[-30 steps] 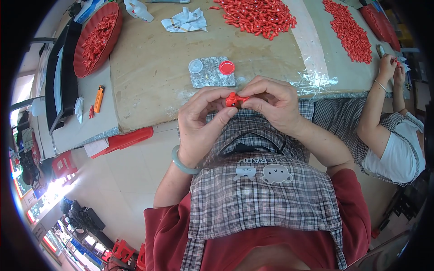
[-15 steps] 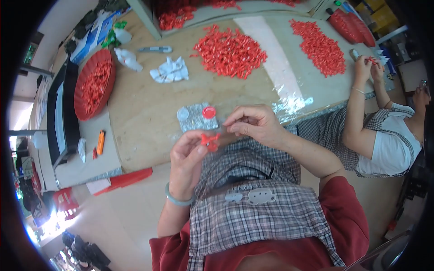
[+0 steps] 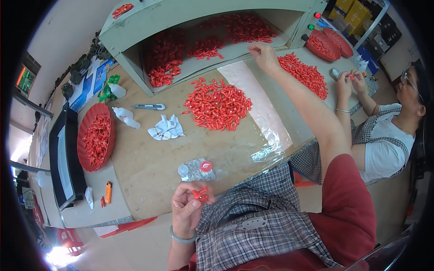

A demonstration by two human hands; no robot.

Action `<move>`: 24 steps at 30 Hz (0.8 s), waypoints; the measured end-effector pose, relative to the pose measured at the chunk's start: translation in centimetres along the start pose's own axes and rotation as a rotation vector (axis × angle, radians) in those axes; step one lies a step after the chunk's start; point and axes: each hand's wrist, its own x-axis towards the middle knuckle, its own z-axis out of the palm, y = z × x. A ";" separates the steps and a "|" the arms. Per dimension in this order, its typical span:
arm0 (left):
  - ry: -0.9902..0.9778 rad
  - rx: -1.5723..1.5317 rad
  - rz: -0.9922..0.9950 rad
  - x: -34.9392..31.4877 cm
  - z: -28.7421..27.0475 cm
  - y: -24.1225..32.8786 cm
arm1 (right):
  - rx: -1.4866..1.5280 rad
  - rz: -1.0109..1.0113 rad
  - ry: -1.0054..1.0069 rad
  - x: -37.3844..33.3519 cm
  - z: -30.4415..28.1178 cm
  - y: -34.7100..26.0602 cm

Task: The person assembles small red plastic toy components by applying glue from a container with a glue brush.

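Low in the middle, my left hand (image 3: 184, 208) pinches a small red plastic piece (image 3: 200, 195) with short arms sticking out and a dark spot in its centre. My right hand (image 3: 266, 58) is stretched far forward, in front of the cabinet opening and near the right-hand pile of red pieces (image 3: 304, 74). Its fingertips are drawn together; whether anything sits between them is too small to tell. Just beyond my left hand are a clear lid (image 3: 182, 170) and a red cap (image 3: 205, 166) on a speckled silvery pad (image 3: 195, 175).
A pale green cabinet (image 3: 212, 23) with red pieces inside spans the back. A large red pile (image 3: 218, 105), white cloth (image 3: 166, 128), utility knife (image 3: 149, 107) and white bottle (image 3: 126, 117) lie on the table. Left stands a red bowl (image 3: 111, 135); right sits a co-worker (image 3: 384, 131).
My right hand has left the spot beside my left hand and reached far forward to the cabinet. My left hand keeps the red piece. The view has tilted up, showing more of the cabinet.
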 end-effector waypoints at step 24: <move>-0.010 0.058 -0.030 0.7 -0.4 0.4 | 1.050 0.523 -0.338 -2.8 -2.6 -6.7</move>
